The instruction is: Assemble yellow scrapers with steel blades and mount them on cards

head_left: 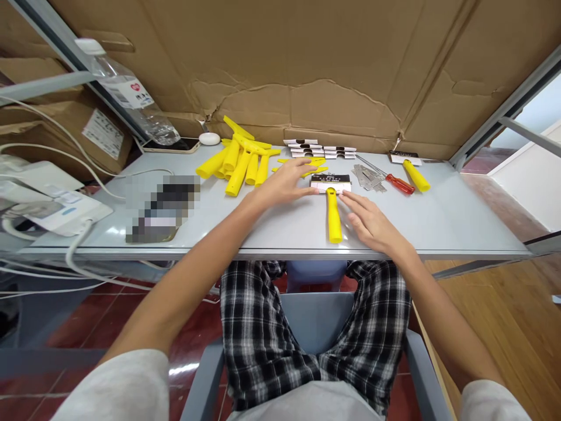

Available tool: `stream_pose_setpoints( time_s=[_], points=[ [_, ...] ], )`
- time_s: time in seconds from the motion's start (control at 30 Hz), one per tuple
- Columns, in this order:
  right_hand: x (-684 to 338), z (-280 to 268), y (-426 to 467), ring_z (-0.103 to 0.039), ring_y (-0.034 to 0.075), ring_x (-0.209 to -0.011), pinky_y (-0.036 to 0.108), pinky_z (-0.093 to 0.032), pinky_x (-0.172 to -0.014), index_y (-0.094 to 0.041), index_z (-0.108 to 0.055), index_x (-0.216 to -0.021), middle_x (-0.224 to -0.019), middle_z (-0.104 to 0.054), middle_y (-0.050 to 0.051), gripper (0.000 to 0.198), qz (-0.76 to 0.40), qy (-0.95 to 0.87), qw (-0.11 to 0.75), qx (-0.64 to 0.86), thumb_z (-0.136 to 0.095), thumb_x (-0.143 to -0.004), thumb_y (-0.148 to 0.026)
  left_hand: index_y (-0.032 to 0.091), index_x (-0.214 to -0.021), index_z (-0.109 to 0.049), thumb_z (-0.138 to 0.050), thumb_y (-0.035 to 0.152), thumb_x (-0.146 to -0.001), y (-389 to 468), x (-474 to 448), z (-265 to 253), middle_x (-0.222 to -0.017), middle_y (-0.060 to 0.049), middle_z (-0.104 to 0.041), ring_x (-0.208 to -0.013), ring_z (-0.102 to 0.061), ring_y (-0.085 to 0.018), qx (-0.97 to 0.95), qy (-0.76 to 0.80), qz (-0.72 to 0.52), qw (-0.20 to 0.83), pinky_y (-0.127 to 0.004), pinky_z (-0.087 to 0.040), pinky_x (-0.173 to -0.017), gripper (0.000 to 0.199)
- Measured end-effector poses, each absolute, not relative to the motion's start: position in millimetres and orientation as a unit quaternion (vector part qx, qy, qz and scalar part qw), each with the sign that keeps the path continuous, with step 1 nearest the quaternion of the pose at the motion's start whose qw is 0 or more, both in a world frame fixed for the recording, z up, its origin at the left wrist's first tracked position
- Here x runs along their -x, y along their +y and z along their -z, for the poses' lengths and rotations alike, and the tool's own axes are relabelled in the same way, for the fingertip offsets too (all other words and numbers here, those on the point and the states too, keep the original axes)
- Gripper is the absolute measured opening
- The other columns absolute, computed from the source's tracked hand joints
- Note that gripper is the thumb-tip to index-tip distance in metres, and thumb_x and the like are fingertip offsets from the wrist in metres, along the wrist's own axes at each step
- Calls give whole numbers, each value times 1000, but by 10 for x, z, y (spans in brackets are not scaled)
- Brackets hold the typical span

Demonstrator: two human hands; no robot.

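Note:
A scraper with a yellow handle (334, 219) lies in front of me, its handle pointing towards me. Its wide head carries a black and white cover (330, 182). My left hand (289, 182) is spread to the left of the head, the thumb at the cover's left end. The fingers of that hand reach over flat yellow plastic pieces (318, 170), hiding part of them. To the right of the scraper, my right hand (370, 222) lies with fingers stretched out, their tips by the cover's right corner. Neither hand is closed around anything.
Several yellow handles (239, 172) are piled at left. Behind stand stacked blade covers (339, 152). Metal blades (369, 178), a red screwdriver (400, 184) and another yellow-handled scraper (416, 175) lie right. A bottle (131, 93), blurred phone (162, 210) and power strip with cables (65, 202) occupy the left.

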State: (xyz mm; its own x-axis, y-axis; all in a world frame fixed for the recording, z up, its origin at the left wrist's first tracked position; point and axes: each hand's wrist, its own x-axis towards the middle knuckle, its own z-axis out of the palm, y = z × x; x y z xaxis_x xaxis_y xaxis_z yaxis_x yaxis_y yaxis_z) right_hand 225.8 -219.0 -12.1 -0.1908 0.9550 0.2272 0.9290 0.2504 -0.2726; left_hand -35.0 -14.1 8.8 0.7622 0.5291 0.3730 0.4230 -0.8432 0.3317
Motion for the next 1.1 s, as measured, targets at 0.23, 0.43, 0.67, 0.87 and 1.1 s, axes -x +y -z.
stream_pose_setpoints(
  time_s=[0.23,0.43,0.67,0.87,1.1],
  points=[
    [-2545,188,-2224,-32,31,-182,57,-31,-154,-7,-42,-184,-190,-30,12,87,9,-690,99,717,-19,-118,-59,12,-163,-68,-49,49,-119,-1159,776,75,-179,-20,-59,-169,-54,-35,-905,337,-240,103,-56,-42,-143,61],
    [-2471,179,-2203,-16,28,-188,59,-20,-157,-11,-32,-188,-194,-14,6,88,-26,-674,3,738,-19,-117,-60,22,-176,-58,-39,52,-123,-1362,756,232,-193,-13,-37,-182,-32,-38,-904,417,-86,35,-67,-26,-148,65],
    [-2483,190,-2186,-14,29,-188,62,-20,-156,-9,-29,-189,-194,-10,7,89,-43,-676,-8,736,-16,-117,-59,13,-183,-46,-31,50,-123,-1364,717,170,-193,-15,-34,-182,-32,-34,-900,430,-66,35,-65,-25,-149,71],
    [-2526,267,-2195,-19,31,-187,66,-23,-155,-10,-35,-187,-193,-16,11,89,-25,-682,20,731,-17,-117,-62,11,-180,-49,-25,48,-123,-1338,714,237,-192,-20,-36,-182,-31,-38,-876,469,-98,51,-65,-25,-148,72],
    [-2528,251,-2197,-20,32,-186,65,-25,-154,-12,-37,-187,-193,-19,11,86,-28,-683,28,730,-21,-117,-62,11,-180,-50,-20,48,-123,-1349,707,250,-191,-20,-37,-183,-30,-39,-871,477,-106,48,-68,-24,-148,74]
  ],
)
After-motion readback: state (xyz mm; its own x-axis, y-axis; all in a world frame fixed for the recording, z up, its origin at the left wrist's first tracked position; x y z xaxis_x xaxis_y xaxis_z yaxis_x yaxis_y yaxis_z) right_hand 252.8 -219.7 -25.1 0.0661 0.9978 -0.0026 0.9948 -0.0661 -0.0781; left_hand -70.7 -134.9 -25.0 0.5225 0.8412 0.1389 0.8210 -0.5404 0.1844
